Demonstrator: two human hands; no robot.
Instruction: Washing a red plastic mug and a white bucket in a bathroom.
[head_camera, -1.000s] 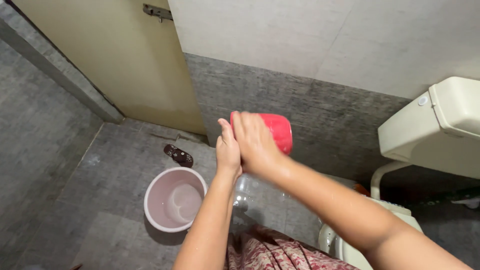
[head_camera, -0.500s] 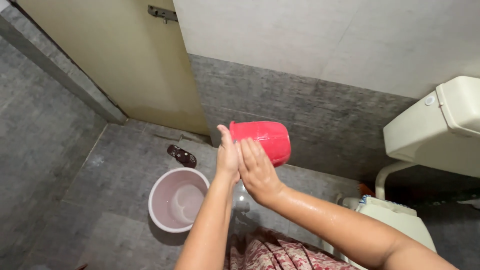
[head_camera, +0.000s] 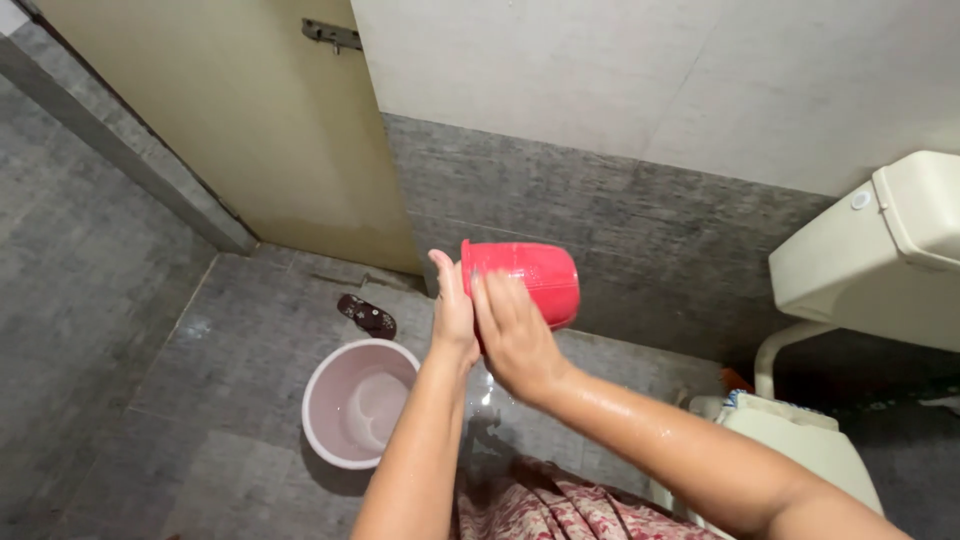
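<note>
- Where the view begins, nearest the camera, a red-and-cream patterned cloth garment (head_camera: 570, 510) shows at the bottom edge, between two bare, wet forearms.
- Right hand (head_camera: 515, 335) lies with open palm and spread fingers flat against the near side of a red plastic mug (head_camera: 525, 280); it presses rather than closes round it.
- Left hand (head_camera: 452, 310) is raised upright at the mug's left end, fingers straight; whether it grips the rim cannot be told.
- Red plastic mug is held in the air, tipped on its side, above the floor and right of the bucket.
- Pale pink round plastic bucket (head_camera: 360, 400) stands on the grey tiled floor (head_camera: 200, 400) below the left forearm, with some water in it.
- Dark brown sandal (head_camera: 367, 315) lies just beyond the bucket.
- Cream toilet seat (head_camera: 800, 450) sits lower right; cream cistern (head_camera: 880, 250) is mounted above it.
- Beige door (head_camera: 250, 130) and two-tone tiled wall (head_camera: 620, 100) stand farthest.
</note>
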